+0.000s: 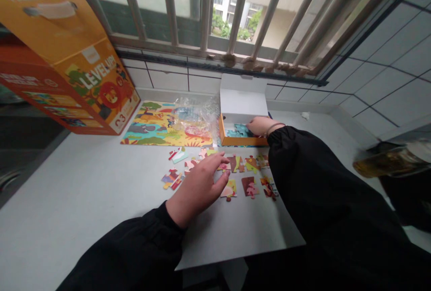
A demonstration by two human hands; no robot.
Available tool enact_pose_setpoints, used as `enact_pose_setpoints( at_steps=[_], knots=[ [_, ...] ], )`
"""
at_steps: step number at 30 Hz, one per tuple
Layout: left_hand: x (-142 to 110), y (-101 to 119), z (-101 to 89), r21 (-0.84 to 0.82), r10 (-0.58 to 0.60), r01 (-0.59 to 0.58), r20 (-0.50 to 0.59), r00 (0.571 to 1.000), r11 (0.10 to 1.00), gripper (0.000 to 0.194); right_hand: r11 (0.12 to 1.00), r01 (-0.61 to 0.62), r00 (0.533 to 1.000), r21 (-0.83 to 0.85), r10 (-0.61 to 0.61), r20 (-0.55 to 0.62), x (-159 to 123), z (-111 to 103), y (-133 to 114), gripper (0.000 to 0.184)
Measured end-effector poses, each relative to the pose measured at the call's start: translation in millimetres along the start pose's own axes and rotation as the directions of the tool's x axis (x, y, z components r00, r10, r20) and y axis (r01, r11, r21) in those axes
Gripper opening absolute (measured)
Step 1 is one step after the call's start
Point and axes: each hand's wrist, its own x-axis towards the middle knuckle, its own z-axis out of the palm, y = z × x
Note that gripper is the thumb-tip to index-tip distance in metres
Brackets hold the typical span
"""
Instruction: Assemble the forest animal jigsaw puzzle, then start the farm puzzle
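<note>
My right hand (260, 126) reaches into a small orange box (244, 141) whose white lid (243, 94) stands up at the back. Teal puzzle pieces (239, 130) lie inside beside my fingers, whose tips are hidden there. Over the loose jigsaw pieces on the table hovers or rests my left hand (201, 187), fingers apart and stretched out. Around it are a dark brown and pink piece (249, 187), a yellow and pink piece (229, 189), a purple and red piece (173, 178) and several more in a rough row.
A colourful animal picture sheet (151, 125) lies at the back, with crumpled clear plastic (197, 118) on it. A tall orange puzzle carton (97, 89) stands open at the left. A barred window (205, 12) is behind. A jar of yellowish liquid (387, 161) is at the right.
</note>
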Motion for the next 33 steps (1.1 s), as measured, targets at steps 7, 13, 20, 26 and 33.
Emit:
enact_pose_setpoints(
  at_steps=[7, 13, 20, 26, 33],
  knots=[
    [0, -4, 4.3, 0.046, 0.023, -0.022, -0.021, 1.000, 0.999, 0.026, 0.987, -0.059, 0.997, 0.148, 0.050, 0.063, -6, -5, -20, 0.044],
    [16, -14, 20.8, 0.179, 0.029, -0.028, -0.003, 1.000, 0.983, 0.055, 0.975, -0.079, 0.996, 0.209, 0.070, 0.050, -9, -3, -32, 0.046],
    [32, -38, 30.2, 0.378, 0.060, -0.004, -0.135, 0.989, 0.926, 0.072, 0.954, -0.074, 0.996, 0.292, 0.058, 0.061, -7, -1, -39, 0.050],
    [38, -44, 26.1, 0.388, -0.052, 0.073, -0.063, 0.997, 0.919, 0.077, 0.957, -0.064, 0.998, 0.284, 0.060, 0.021, -7, 0, -50, 0.052],
    [37, -39, 25.1, 0.370, -0.089, 0.095, -0.034, 0.995, 0.924, 0.077, 0.962, -0.047, 0.999, 0.267, 0.043, 0.020, -6, 1, -59, 0.046]
  ],
)
